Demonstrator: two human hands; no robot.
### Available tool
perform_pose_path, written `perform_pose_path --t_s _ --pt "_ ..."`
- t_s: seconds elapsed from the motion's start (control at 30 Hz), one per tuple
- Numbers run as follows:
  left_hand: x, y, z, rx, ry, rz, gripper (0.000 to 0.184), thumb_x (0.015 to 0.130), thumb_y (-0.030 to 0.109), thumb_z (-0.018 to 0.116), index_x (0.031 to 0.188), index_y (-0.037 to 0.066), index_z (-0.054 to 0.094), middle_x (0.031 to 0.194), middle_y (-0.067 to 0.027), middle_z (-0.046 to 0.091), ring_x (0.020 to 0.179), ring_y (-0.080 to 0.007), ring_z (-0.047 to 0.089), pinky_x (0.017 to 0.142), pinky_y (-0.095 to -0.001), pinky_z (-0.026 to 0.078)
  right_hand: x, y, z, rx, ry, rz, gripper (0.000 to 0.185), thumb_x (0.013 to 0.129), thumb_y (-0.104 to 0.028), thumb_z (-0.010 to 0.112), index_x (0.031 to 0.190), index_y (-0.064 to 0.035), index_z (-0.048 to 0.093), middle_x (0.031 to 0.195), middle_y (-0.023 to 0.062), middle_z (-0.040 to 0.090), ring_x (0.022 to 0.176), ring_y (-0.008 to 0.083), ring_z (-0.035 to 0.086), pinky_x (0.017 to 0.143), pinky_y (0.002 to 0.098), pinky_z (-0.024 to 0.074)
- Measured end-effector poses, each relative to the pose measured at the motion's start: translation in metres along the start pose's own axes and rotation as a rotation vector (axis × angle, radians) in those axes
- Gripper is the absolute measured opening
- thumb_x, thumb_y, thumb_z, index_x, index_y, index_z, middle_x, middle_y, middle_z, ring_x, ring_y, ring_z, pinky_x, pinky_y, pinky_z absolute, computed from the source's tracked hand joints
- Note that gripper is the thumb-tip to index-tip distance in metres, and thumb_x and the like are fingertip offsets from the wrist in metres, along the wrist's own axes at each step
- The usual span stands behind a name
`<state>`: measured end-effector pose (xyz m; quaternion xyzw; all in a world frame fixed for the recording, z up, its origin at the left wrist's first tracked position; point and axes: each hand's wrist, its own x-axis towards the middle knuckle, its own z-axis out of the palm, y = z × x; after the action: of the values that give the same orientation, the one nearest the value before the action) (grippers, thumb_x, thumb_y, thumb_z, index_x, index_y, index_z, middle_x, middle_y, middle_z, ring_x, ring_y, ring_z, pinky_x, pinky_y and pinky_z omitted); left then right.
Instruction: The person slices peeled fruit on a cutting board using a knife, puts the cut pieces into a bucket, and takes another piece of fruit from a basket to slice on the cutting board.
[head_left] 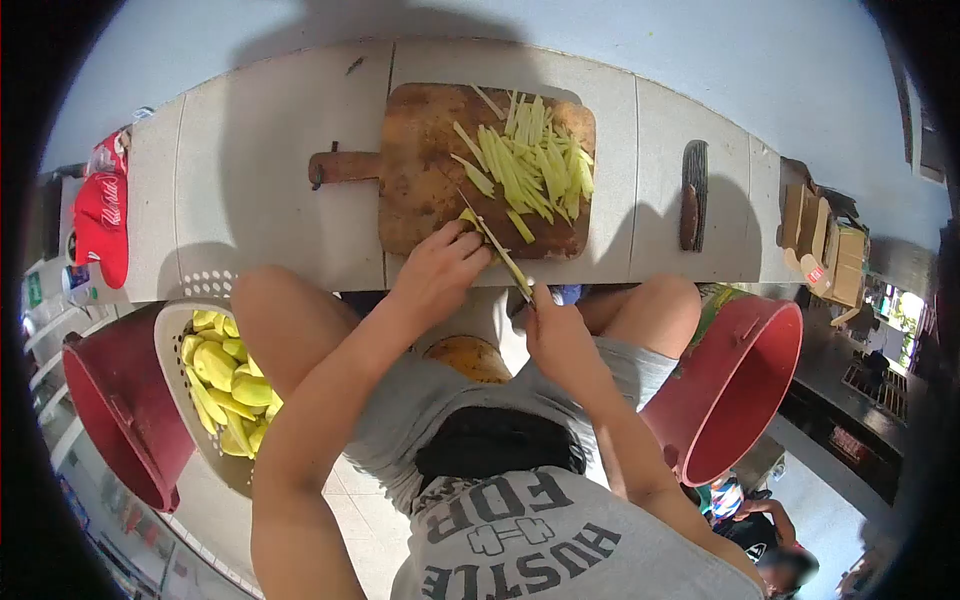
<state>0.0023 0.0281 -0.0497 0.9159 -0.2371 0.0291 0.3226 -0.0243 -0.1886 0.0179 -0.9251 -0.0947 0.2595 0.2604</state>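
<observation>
A wooden cutting board (pixel 420 160) with a handle lies on the tiled counter. Pale green strips (pixel 530 165), which look like green mango, are heaped on its right side. At the board's front edge, my left hand (pixel 443 268) has its fingers curled over a piece of peeled green mango (pixel 468 216), mostly hidden beneath them. My right hand (pixel 555 325) is closed around the handle of a knife (pixel 497 245). Its blade slants up and left beside the left fingers, against the piece.
A white perforated basket (pixel 172 345) of peeled yellow-green fruit (pixel 225 375) stands left of my legs. Red tubs stand at the left (pixel 125 410) and right (pixel 735 385). A dark, long object (pixel 694 195) lies on the counter's right. Cardboard boxes (pixel 825 245) sit beyond; another person (pixel 765 530) is at lower right.
</observation>
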Motion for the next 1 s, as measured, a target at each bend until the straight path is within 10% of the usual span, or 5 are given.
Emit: perform_pose_path --t_s 1.0 --pt "0.005 -0.011 -0.011 0.150 0.067 -0.033 0.030 0.076 0.003 0.063 0.106 0.004 0.067 0.109 -0.0078 0.063 0.113 -0.0332 0.056 0.091 -0.0389 0.056 0.015 0.001 -0.001 -0.017 0.041 -0.043 0.015 0.095 -0.007 0.055 0.105 0.0013 0.047 0.070 0.0316 0.060 0.070 0.0541 0.060 0.062 0.0616 0.0434"
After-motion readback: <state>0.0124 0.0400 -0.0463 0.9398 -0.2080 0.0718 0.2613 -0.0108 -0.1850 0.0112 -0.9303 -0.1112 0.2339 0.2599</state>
